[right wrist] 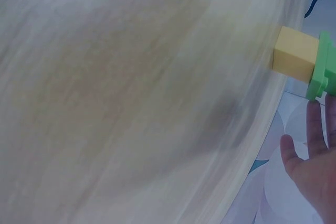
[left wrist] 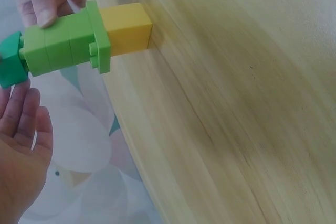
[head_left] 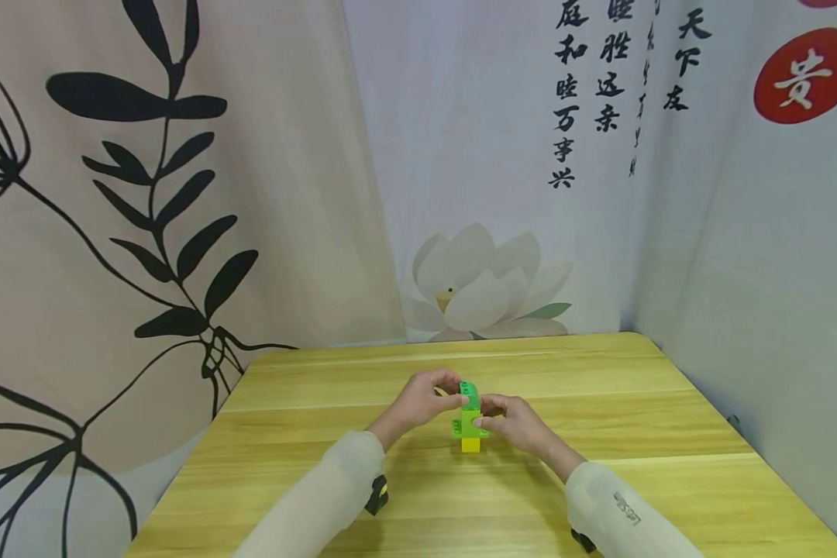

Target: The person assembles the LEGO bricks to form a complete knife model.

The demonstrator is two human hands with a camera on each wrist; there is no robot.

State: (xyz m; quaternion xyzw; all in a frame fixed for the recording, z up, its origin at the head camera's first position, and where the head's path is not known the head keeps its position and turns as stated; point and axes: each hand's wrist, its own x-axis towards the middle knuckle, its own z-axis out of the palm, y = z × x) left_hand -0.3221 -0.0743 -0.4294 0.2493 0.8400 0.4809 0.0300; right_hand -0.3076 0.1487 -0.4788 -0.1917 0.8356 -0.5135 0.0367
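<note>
A small tower of toy building blocks stands upright on the table. At its foot is a yellow block, with a wider light green plate on it. Above come stacked light green blocks, and a dark green block with a curved side tops the tower. My left hand pinches the dark green block; in the left wrist view a narrow gap with a stud shows beneath it. From the right, my right hand holds the light green blocks, its thumb on their near face.
The wooden table reaches back to a printed curtain, which hangs close behind its far edge. Another curtain runs along the right side. Dark straps sit at the wrists over pale sleeves.
</note>
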